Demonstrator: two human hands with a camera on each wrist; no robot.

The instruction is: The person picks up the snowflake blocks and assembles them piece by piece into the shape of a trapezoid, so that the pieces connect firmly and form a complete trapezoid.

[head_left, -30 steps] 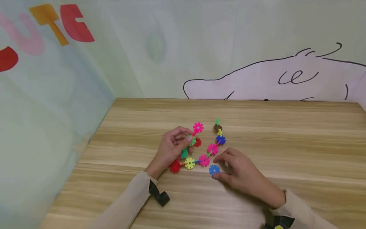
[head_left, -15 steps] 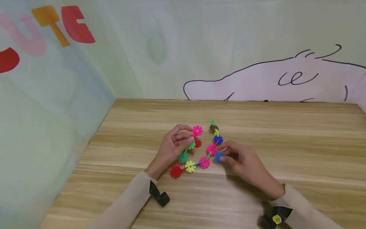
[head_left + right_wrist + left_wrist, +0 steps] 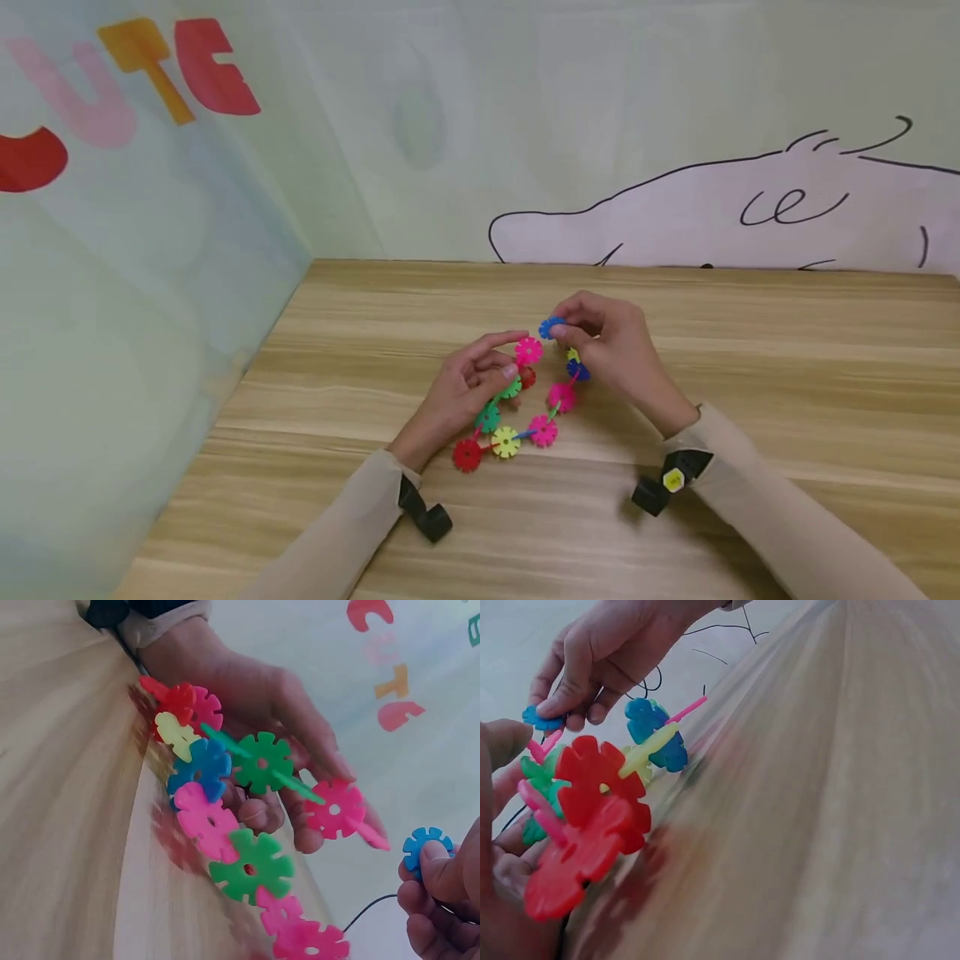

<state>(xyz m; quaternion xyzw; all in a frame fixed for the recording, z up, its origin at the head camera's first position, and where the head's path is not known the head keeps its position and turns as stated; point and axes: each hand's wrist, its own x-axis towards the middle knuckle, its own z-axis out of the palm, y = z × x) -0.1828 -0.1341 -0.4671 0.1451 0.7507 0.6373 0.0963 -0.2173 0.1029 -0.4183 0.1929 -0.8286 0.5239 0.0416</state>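
Observation:
My left hand (image 3: 468, 383) holds a chain of interlocked, notched plastic snowflake discs between thumb and fingers, by a green disc (image 3: 512, 386). A pink disc (image 3: 528, 350) stands at the chain's upper end, beside my left index fingertip. My right hand (image 3: 618, 337) pinches a loose blue disc (image 3: 551, 327) just above and right of that pink disc, a small gap apart. Down the chain come a red disc (image 3: 467, 455), a yellow disc (image 3: 506, 442) and more pink ones; its far right end is hidden behind my right hand. In the right wrist view, the blue disc (image 3: 426, 847) sits under the thumb.
The chain curves over a wood-grain table (image 3: 787, 375). A pale printed backdrop (image 3: 420, 183) with a line drawing and coloured letters borders the table at the back and left. A black wrist strap with a camera (image 3: 663, 487) is on the right sleeve, and another (image 3: 427, 512) on the left.
My right hand has carried the blue disc up and away from the table's near side toward the chain's pink upper end. My left hand has kept its hold on the chain.

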